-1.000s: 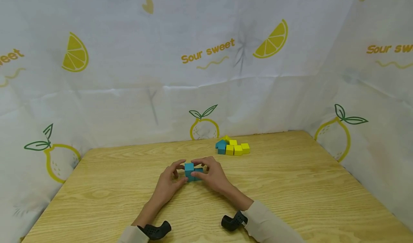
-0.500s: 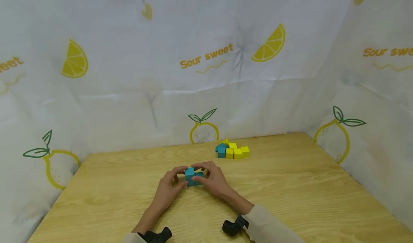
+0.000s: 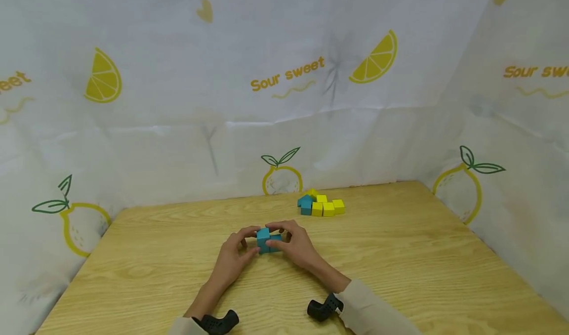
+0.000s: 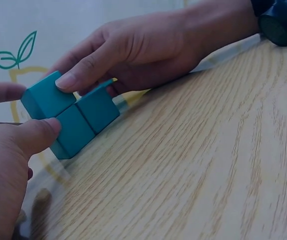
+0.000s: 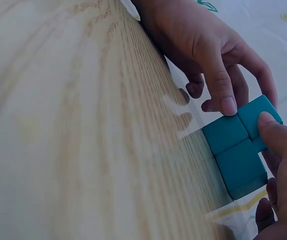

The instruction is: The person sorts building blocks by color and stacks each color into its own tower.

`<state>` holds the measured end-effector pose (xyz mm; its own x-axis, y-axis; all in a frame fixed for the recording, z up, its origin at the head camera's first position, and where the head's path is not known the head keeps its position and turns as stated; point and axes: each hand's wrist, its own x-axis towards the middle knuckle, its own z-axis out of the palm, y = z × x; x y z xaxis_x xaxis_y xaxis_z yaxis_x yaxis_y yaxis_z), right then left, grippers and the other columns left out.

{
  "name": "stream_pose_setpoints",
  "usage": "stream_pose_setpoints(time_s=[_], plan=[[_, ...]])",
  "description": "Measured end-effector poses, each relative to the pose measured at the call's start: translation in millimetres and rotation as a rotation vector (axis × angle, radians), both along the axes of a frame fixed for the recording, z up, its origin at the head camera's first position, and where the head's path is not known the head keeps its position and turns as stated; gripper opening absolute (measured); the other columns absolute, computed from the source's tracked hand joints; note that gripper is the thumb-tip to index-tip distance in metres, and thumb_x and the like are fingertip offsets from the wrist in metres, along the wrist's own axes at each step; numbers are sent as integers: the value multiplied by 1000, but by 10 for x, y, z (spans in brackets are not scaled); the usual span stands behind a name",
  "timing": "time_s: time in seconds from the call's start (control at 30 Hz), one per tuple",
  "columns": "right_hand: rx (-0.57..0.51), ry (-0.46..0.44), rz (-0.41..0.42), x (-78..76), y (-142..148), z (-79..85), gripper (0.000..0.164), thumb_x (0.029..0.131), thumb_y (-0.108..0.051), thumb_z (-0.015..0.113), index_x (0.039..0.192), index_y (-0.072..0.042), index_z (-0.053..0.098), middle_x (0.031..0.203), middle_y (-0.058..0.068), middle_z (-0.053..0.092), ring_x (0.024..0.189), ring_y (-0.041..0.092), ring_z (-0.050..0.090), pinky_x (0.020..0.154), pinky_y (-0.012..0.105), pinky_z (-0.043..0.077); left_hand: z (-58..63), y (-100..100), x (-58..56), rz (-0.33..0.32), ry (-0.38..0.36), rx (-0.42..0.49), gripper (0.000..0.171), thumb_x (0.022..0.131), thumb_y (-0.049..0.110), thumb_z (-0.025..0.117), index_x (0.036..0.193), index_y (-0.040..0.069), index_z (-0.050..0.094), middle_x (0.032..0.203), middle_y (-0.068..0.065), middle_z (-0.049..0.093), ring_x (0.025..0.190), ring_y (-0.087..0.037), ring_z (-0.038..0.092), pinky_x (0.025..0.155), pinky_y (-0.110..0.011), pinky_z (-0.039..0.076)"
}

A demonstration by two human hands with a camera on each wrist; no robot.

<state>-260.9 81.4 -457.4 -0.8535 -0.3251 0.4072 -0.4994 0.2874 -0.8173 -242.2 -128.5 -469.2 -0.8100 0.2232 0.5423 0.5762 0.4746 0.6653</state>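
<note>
At the middle of the desk [image 3: 391, 256], 3 blue blocks [image 3: 263, 233] touch: the upper block [image 4: 51, 98] stands on the lower left block [image 4: 77, 132], beside the lower right block [image 4: 98, 108]. The right hand [image 3: 295, 245] pinches the upper block from the right; the left hand [image 3: 232, 254], equally near, grips the blue blocks' left side.

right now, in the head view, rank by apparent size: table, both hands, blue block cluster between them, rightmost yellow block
Table
Left hand and right hand, too alike to rank
Blue block cluster
Rightmost yellow block
</note>
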Motion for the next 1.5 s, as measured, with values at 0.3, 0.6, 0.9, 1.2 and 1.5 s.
stream_pose_setpoints(time_s=[0.3,0.6,0.9,1.2,1.5], plan=[[15,-38,-6,37,-3,-47,39,86,-26,73,123,-22,64,112,-1,59,90,20,48,72,30,41,-73,-22,-1,0,44,-11,54,79,8,78,128,23,59,108,9,64,72,-14,45,64,-29,38],[24,-14,22,39,9,-62,39,86,-27,73,124,-20,64,113,-5,59,91,21,49,72,29,42,-118,-30,26,-7,28,18,54,80,9,78,128,24,58,109,9,64,74,-14,46,64,-29,39],[-80,-25,-80,96,43,133,31,95,-18,63,124,-7,61,120,13,58,94,29,51,76,36,46,-111,22,-29,-26,53,3,52,81,11,77,128,22,58,111,7,63,75,-16,46,67,-31,39],[-47,149,-349,-285,323,-10,29,93,-15,65,121,-7,62,118,12,55,80,23,55,69,31,49,1,0,-60,-25,40,-35,51,82,8,76,129,17,58,108,8,63,74,-14,45,66,-29,36],[35,167,-430,-465,530,5,39,89,-7,68,127,-3,58,128,13,52,62,17,49,58,26,44,21,-18,-67,-56,57,-19,51,83,9,75,129,17,56,110,5,64,76,-16,46,67,-30,38]])
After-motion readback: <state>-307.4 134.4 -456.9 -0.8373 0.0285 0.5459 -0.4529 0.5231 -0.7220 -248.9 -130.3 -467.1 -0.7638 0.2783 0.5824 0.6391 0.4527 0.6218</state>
